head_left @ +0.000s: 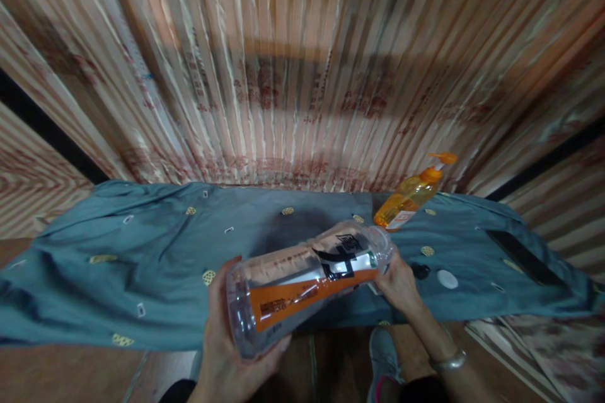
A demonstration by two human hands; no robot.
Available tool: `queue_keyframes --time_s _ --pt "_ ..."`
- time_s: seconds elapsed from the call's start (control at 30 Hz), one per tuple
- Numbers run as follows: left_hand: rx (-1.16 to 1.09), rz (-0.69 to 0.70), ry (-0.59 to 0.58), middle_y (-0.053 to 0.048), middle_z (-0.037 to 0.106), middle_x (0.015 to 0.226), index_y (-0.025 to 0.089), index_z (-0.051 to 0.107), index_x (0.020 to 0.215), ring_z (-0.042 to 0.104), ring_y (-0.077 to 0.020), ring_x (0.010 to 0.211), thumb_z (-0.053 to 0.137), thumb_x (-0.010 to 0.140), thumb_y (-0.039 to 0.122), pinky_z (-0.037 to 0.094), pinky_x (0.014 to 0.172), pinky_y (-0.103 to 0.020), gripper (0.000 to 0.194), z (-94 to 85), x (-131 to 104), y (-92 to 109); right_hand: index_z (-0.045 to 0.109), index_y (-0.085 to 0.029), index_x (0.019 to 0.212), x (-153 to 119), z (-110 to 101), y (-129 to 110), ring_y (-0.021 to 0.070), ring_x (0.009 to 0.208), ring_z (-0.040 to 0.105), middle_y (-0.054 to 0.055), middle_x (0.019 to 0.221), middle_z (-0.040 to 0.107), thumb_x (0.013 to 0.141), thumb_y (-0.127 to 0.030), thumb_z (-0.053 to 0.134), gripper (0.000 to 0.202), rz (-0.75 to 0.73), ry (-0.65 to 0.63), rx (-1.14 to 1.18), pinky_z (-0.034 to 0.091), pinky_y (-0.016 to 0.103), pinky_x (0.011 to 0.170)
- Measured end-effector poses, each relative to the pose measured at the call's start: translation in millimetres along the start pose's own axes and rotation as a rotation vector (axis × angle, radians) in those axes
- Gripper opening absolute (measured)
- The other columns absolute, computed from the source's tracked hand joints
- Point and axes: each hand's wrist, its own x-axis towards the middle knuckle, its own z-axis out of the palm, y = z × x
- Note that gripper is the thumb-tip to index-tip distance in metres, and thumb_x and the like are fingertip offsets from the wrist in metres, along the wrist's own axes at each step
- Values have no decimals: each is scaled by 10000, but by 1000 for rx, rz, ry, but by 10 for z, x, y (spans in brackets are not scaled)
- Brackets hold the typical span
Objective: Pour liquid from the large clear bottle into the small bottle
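Observation:
A large clear plastic bottle with an orange, white and black label lies tilted in the air over the cloth-covered table, its neck toward the right. My left hand cups the bottle's wide base from below and the left side. My right hand has its fingers wrapped round the neck end, partly hidden behind it. Beyond the neck, an orange pump bottle stands on the cloth. A white round cap and a small black object lie just right of my right hand.
Blue-green patterned cloth covers the table. A dark flat object rests at its right end. Striped curtains hang behind the table, with dark poles at both sides. A shoe shows below the front edge.

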Motion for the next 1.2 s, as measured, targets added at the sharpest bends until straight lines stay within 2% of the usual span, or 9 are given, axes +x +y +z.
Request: queue_keyframes --time_s 0.2,0.43,0.53,0.57,0.67,0.73,0.9,1.07,1.2 --pt "-7 6 1 -129 673 1361 300 510 1538 755 -377 1143 845 761 523 690 913 -531 875 17 7 -9 622 -231 1228 10 1 -2 327 1065 801 124 1134 819 832 -504 600 481 -46 21 34 649 443 931" --pt "-31 -33 4 -95 690 1364 365 509 1544 753 -410 1168 881 713 491 681 955 -580 919 -21 5 -25 633 -224 1229 5 7 15 322 1043 806 120 1123 823 835 -514 604 491 -57 17 19 654 431 908" --pt "-16 -18 -62 -93 699 1367 371 491 1556 757 -412 1173 912 697 433 686 951 -575 958 -52 9 -24 639 -228 1227 3 1 10 323 1015 811 114 1107 827 836 -503 600 479 -34 4 3 659 432 881" --pt "-12 -10 -123 -89 704 1367 379 478 1564 762 -403 1170 919 702 405 690 948 -562 968 -53 10 -17 640 -228 1228 3 0 8 325 1005 812 114 1103 828 831 -501 603 483 -28 2 -3 661 433 869" --pt "-33 -62 -22 -100 697 1380 363 477 1563 753 -411 1188 866 752 483 677 967 -580 907 -34 6 12 638 -223 1241 8 -2 2 331 1002 812 118 1105 828 817 -506 608 510 -26 6 -7 662 436 863" --pt "-37 -51 -4 -97 704 1367 360 490 1549 760 -407 1173 855 755 507 679 961 -579 887 -33 9 20 637 -219 1242 10 -2 -2 333 1005 812 122 1106 828 813 -514 604 522 -29 4 -4 663 435 862" --pt "-16 -17 -139 -91 705 1377 364 459 1548 768 -388 1177 900 727 397 692 952 -535 932 -120 53 -13 633 -211 1247 9 -6 -8 332 1019 810 129 1108 828 822 -526 589 531 -29 4 -1 662 438 884" --pt "-20 -37 -136 -89 708 1348 351 469 1523 769 -373 1166 907 719 433 691 950 -517 919 -118 52 3 633 -217 1251 8 4 6 330 999 813 126 1085 831 827 -546 594 539 -30 10 -8 664 428 867" --pt "0 -77 -52 -103 681 1398 348 459 1554 739 -396 1222 863 762 492 657 1018 -562 901 -87 31 25 633 -217 1243 12 14 14 337 1022 811 133 1111 830 833 -560 600 536 -33 15 -9 663 437 873"
